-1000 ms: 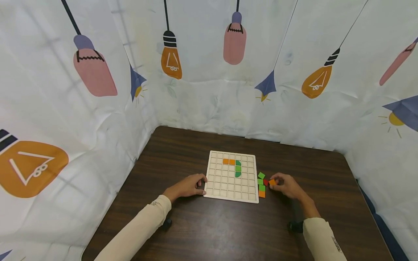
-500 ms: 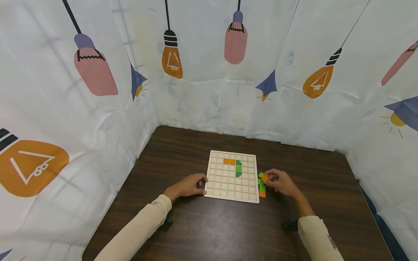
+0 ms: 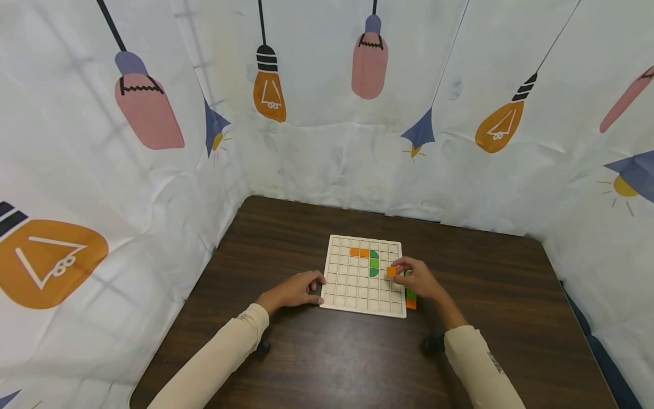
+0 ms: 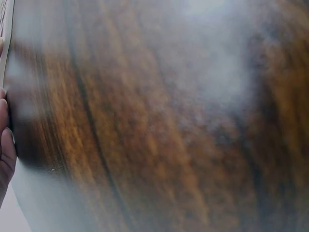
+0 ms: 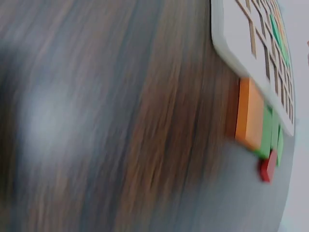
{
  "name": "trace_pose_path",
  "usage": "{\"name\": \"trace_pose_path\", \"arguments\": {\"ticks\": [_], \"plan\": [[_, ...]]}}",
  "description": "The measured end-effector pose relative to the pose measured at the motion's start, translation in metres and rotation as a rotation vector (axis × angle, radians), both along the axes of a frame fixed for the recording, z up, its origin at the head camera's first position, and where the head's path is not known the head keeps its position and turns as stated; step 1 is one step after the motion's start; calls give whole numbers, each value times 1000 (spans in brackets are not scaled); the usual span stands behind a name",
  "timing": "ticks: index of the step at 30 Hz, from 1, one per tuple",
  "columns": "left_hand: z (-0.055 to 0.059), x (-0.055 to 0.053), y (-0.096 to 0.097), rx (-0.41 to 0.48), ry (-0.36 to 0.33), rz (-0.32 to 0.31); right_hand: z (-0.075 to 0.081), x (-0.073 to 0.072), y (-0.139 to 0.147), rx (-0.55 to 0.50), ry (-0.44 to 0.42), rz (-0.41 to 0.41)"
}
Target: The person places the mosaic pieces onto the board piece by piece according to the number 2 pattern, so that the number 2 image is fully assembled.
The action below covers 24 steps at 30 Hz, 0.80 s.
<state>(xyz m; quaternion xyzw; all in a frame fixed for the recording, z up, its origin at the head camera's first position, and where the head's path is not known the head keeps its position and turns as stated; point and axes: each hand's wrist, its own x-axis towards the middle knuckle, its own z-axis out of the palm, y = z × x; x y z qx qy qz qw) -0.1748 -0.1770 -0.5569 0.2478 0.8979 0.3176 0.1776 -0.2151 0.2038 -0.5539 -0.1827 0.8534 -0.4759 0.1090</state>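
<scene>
board (image 3: 352, 289): two orange tiles (image 3: 364, 253), three green pieces (image 3: 374, 263) | right hand (image 3: 419, 278): pinching orange square (image 3: 391, 271) | left hand (image 3: 293, 291): spread, touching board

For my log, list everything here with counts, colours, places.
Table: one, brown, foreground
Board: one, pale, on table
Squares: two orange, one green, on board
Rounded pieces: two, green, on board
Held piece: one, orange, over board
Loose block: one, orange, right of board
Other blocks: several, green, alongside
Small block: one, red, alongside
Cloth: count unclear, white, behind table
Item: one, navy, beyond table
Sleeves: two, cream, bottom of view
Wrist items: two, black, beside sleeves
Left grip: one, at board's edge
Right grip: one, pinching held piece
</scene>
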Motion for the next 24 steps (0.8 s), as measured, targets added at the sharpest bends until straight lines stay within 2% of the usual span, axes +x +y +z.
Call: {"name": "trace_pose_path", "arguments": {"ticks": [6, 15, 16, 20, 24], "plan": [[0, 0, 0, 16, -20, 4, -3, -5, -20, -16, -86, 13], [-1, -1, 0, 14, -21, 20, -7, -9, -43, -29, -28, 37], [-1, -1, 0, 15, -21, 19, -2, -8, -46, -33, -19, 45], [-1, -1, 0, 17, -23, 17, -6, -10, -53, -28, 10, 62], [-2, -1, 0, 12, -23, 19, -15, -14, -58, -5, -2, 62]]}}
